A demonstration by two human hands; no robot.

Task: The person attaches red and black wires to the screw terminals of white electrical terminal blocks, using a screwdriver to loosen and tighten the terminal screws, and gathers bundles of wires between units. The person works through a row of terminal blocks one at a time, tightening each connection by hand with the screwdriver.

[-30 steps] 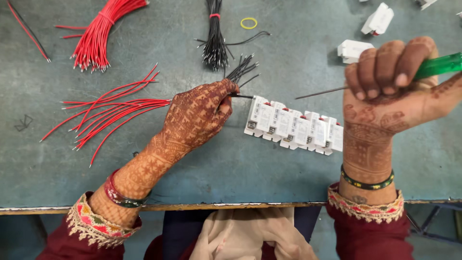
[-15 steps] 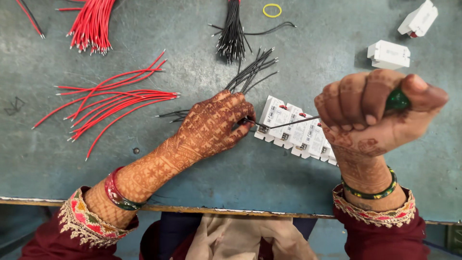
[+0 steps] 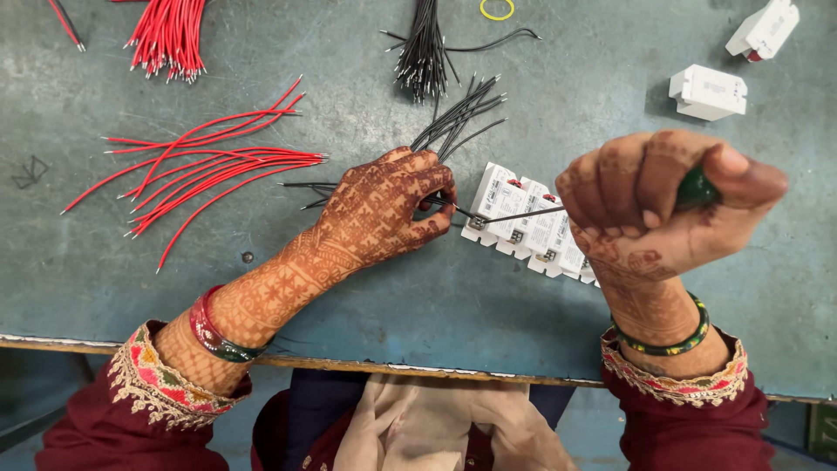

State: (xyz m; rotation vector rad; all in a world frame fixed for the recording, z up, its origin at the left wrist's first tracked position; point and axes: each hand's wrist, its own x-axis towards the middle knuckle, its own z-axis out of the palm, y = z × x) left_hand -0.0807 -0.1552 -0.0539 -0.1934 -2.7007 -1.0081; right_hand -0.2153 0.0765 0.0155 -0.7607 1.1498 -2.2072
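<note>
Here, the left hand [image 3: 384, 205] pinches a black wire [image 3: 440, 202] and the right hand [image 3: 649, 205] fists a screwdriver [image 3: 697, 186] at the white switch row [image 3: 527, 228].

Matt white plastic blocks [image 3: 532, 228] on scuffed, dull grey-green table [image 3: 436, 305]

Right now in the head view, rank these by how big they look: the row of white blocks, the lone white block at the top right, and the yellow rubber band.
Largest to smallest:
1. row of white blocks, partly hidden by the right hand
2. lone white block
3. yellow rubber band, cut by the frame edge
</note>
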